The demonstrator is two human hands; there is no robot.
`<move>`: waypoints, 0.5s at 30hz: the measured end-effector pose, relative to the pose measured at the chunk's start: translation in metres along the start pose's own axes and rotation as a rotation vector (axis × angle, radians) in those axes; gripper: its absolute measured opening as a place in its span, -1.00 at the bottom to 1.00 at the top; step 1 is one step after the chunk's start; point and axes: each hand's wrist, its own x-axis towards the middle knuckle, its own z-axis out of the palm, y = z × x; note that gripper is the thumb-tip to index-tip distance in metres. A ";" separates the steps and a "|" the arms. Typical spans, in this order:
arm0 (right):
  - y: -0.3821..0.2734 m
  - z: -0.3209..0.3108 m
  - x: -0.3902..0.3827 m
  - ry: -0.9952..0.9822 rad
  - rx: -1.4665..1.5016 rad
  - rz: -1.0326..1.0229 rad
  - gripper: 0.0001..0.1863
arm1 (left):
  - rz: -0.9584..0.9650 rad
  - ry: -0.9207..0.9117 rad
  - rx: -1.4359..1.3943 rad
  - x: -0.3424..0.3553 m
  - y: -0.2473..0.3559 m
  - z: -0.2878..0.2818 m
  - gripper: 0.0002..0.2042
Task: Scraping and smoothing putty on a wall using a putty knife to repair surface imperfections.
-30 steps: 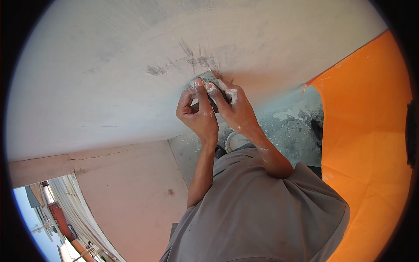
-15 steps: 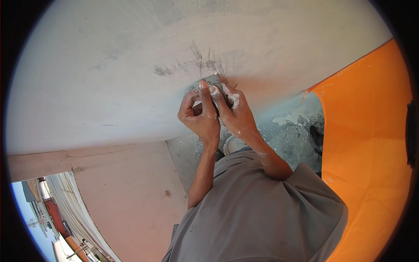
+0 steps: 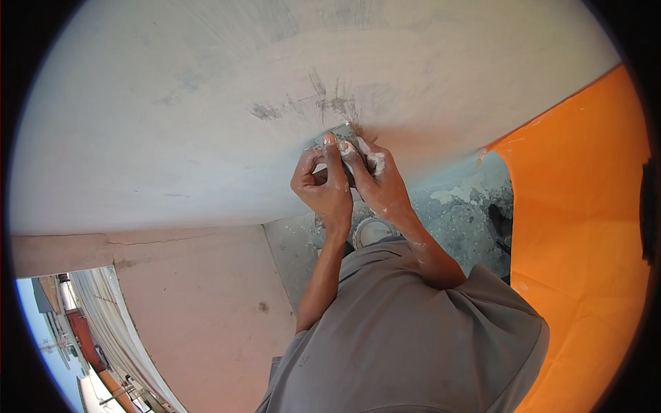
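Observation:
My left hand (image 3: pixel 332 191) and my right hand (image 3: pixel 383 184) are together in front of a pale wall (image 3: pixel 172 131). Between them they grip a small, flat, grey-green piece (image 3: pixel 343 131) with a speckled face; I cannot make out its exact kind. Both thumbs press on the side toward me, and the other fingers curl round behind, partly hidden. White smears cover parts of my right hand and some fingertips of the left. The piece's upper edge lies at or very close to the wall, just below dark grey scrape marks (image 3: pixel 334 104).
An orange sheet (image 3: pixel 578 241) hangs at the right. Below is a grey floor (image 3: pixel 461 213) spotted with white, with a shoe (image 3: pixel 372 231) on it. At lower left, a pinkish surface (image 3: pixel 206 296) with a crack borders an opening onto the outdoors.
Both hands appear slightly farther right and lower, still gripping the same piece. The wall marks have shifted a little the same way, so the view has moved too.

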 end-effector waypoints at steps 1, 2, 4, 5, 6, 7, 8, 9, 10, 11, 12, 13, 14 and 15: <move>0.001 -0.001 -0.001 -0.004 -0.022 -0.013 -0.59 | 0.022 0.006 -0.024 0.000 0.000 0.002 -0.77; 0.002 -0.002 -0.003 -0.008 -0.043 -0.026 -0.58 | 0.016 0.005 -0.023 0.002 0.002 0.004 -0.77; -0.006 -0.004 -0.003 -0.021 -0.032 0.009 -0.58 | 0.019 0.018 -0.101 0.005 0.006 0.004 -0.77; -0.010 -0.004 -0.004 -0.034 -0.020 0.038 -0.58 | -0.009 0.015 -0.102 0.003 0.006 0.003 -0.77; -0.006 -0.004 -0.008 -0.037 -0.018 0.041 -0.58 | -0.010 0.018 -0.099 -0.002 0.005 0.001 -0.77; 0.000 -0.004 -0.007 -0.005 0.000 0.012 -0.58 | -0.023 0.007 -0.065 -0.003 0.003 0.002 -0.78; 0.004 -0.004 -0.005 0.028 0.018 -0.017 -0.58 | -0.035 -0.004 -0.031 -0.003 0.002 0.004 -0.79; 0.006 -0.001 0.000 0.060 0.019 -0.108 -0.61 | -0.018 -0.002 -0.028 0.001 0.003 0.006 -0.78; 0.004 -0.001 -0.002 0.062 0.019 -0.100 -0.61 | -0.025 -0.003 -0.025 0.001 0.003 0.006 -0.78; -0.001 -0.003 -0.001 0.017 -0.001 -0.025 -0.61 | -0.001 0.006 -0.052 0.006 0.003 0.005 -0.78; -0.003 -0.004 -0.001 -0.028 -0.021 0.050 -0.61 | 0.023 0.014 -0.080 0.007 0.004 0.004 -0.78; -0.001 -0.005 0.000 -0.011 -0.002 -0.017 -0.61 | -0.016 0.024 -0.118 0.004 0.006 0.007 -0.78; 0.001 -0.005 -0.003 -0.009 -0.001 -0.015 -0.61 | -0.018 0.021 -0.116 0.000 0.004 0.005 -0.78; 0.004 -0.004 -0.008 -0.006 0.069 0.034 -0.61 | -0.015 0.022 -0.086 -0.005 0.001 0.002 -0.79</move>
